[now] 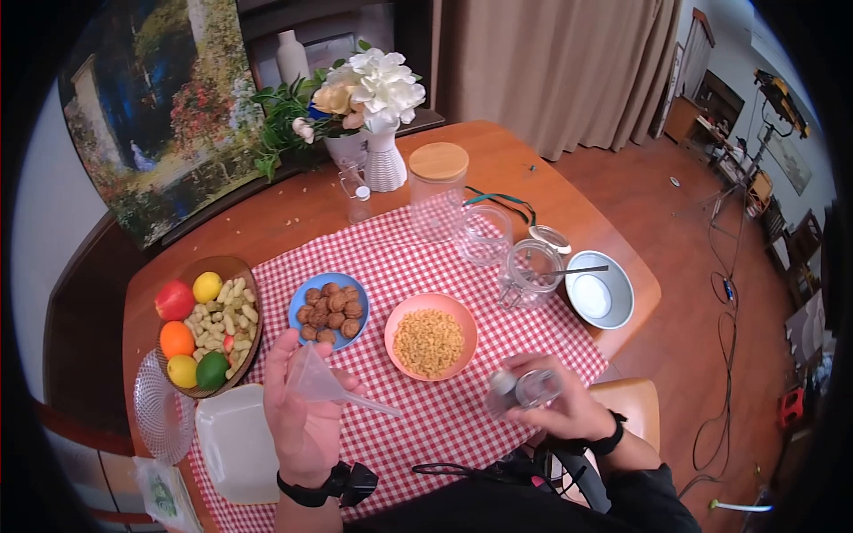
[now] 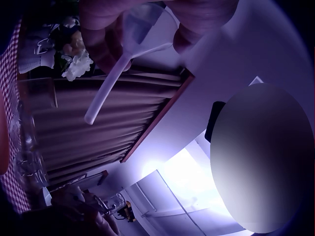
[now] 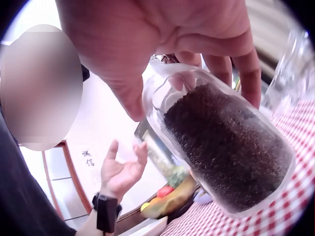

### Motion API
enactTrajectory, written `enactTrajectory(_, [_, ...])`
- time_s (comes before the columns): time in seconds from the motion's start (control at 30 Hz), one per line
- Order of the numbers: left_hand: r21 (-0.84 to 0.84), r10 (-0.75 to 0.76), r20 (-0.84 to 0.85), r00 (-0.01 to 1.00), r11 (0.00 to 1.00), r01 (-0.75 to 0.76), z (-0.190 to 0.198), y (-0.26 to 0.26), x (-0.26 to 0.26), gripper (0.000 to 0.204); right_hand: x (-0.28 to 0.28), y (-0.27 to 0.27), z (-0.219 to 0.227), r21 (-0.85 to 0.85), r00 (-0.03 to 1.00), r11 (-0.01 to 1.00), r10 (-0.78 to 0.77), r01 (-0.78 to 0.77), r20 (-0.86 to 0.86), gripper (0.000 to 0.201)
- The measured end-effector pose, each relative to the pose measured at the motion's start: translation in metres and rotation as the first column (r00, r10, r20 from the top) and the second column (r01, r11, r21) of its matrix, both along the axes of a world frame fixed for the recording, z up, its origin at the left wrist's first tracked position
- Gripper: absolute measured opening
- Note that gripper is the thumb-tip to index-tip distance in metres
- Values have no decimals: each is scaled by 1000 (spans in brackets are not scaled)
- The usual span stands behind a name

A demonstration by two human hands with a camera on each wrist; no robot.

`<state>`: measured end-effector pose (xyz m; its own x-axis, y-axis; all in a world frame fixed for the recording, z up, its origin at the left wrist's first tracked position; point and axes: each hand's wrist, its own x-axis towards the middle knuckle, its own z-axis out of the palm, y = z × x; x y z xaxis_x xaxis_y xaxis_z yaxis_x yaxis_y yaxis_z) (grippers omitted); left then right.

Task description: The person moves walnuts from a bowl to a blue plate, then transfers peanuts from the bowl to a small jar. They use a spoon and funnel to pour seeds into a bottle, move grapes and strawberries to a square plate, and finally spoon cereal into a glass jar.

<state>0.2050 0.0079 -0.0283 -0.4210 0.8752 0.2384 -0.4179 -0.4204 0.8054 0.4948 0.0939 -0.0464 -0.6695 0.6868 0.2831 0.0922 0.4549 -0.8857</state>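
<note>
My left hand is turned palm up, its fingers and thumb curled about a clear plastic funnel, which slants with its spout toward the tabletop's right side. It hangs above the near-left part of the red-and-white checked tablecloth, beside the white rectangular tray. My right hand is clamped round a glass bottle, tilted over the near edge, right of the middle; dark grains fill much of it. Between and beyond my hands, the pink plate carries nut pieces, with walnuts on the blue plate to its left. The fruit basket sits by the left edge, a pale bowl toward the right corner, and a clip-top glass jar just beside that bowl.
</note>
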Motion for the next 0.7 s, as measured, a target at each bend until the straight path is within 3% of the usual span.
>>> enactTrajectory(0.07, [-5,-1,-4,1000,1000,1,1,1,0,80,28,-2,17,-68,965,966,-240,248,103,49])
enactTrajectory(0.13, [-12,12,-15,1000,1000,-13,0,3,0,81,52,3,23,-83,885,882,-465,463,4,39])
enactTrajectory(0.2, [-14,4,-8,1000,1000,-4,0,4,0,80,79,14,33,68,800,805,-593,589,89,35])
enactTrajectory(0.23, [-17,4,-6,1000,1000,-4,0,4,0,80,89,17,39,-14,773,774,-630,633,79,31])
enactTrajectory(0.3, [3,-30,27,999,1000,30,-2,4,-4,79,118,35,29,80,674,678,-735,731,71,31])
enactTrajectory(0.33, [20,-59,55,997,998,58,-4,5,-5,78,130,41,29,84,670,674,-738,734,74,31])
enactTrajectory(0.4, [17,-67,62,996,998,66,-4,6,-5,77,147,53,32,527,337,505,-859,683,386,31])
enactTrajectory(0.5, [15,-78,68,995,997,77,-4,7,-4,77,154,65,33,619,265,520,-847,588,461,33])
enactTrajectory(0.57, [17,-83,72,994,997,82,-4,8,-5,78,156,70,29,614,282,531,-842,584,460,32])
enactTrajectory(0.7, [13,-77,59,995,997,77,-3,8,-6,78,166,88,17,714,205,564,-822,415,531,21])
